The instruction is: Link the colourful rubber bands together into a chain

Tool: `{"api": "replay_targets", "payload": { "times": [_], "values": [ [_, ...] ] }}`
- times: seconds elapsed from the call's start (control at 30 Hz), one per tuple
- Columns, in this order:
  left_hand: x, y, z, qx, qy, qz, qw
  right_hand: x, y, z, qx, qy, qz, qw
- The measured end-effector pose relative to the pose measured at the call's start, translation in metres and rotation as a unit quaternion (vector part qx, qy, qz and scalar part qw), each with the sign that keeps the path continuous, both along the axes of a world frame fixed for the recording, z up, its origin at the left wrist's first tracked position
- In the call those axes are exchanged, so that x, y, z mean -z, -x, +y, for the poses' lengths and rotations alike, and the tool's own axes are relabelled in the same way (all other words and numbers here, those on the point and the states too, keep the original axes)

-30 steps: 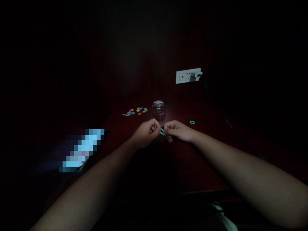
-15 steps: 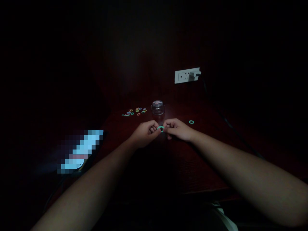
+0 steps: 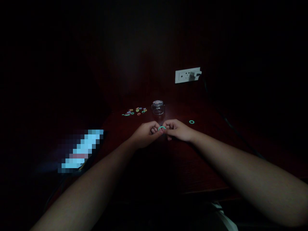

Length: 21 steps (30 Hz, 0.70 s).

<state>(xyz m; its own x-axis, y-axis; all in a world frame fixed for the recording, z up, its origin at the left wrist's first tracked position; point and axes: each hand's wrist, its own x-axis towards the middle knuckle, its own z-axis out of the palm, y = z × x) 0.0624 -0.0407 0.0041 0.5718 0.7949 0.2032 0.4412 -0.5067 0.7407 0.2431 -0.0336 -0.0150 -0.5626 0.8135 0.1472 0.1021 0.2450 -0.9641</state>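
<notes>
Between my fingertips is a small green ring (image 3: pixel 161 127), which looks like a hair tie. My left hand (image 3: pixel 148 133) pinches its left side, and my right hand (image 3: pixel 177 130) pinches its right side. The thumbs meet at its lower edge and partly cover it. Just beyond my hands stands a clear lidded jar (image 3: pixel 158 108). Another green ring (image 3: pixel 191 122) lies flat on the table to the right of my right hand. Left of the jar, a loose cluster of several small coloured rings (image 3: pixel 137 110) is spread out.
The dark red table (image 3: pixel 202 160) holds everything. A lit, pixelated screen (image 3: pixel 83 149) lies at the left, beside my left forearm. On the back wall is a white socket plate (image 3: pixel 187 75) with a plug; its dark cable (image 3: pixel 231 123) runs down the right side.
My fingertips have drawn closer together, and the thumbs now meet over the ring's lower part. The other things stay in place.
</notes>
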Motion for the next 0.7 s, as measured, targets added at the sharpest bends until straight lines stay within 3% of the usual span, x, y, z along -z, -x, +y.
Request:
{"api": "replay_targets", "payload": {
  "times": [0.7],
  "values": [
    [0.0014,0.0,-0.0003,0.016,0.016,0.017,1.0,-0.0017,-0.0025,0.0012,0.013,0.028,0.025,0.999]
  ]
}}
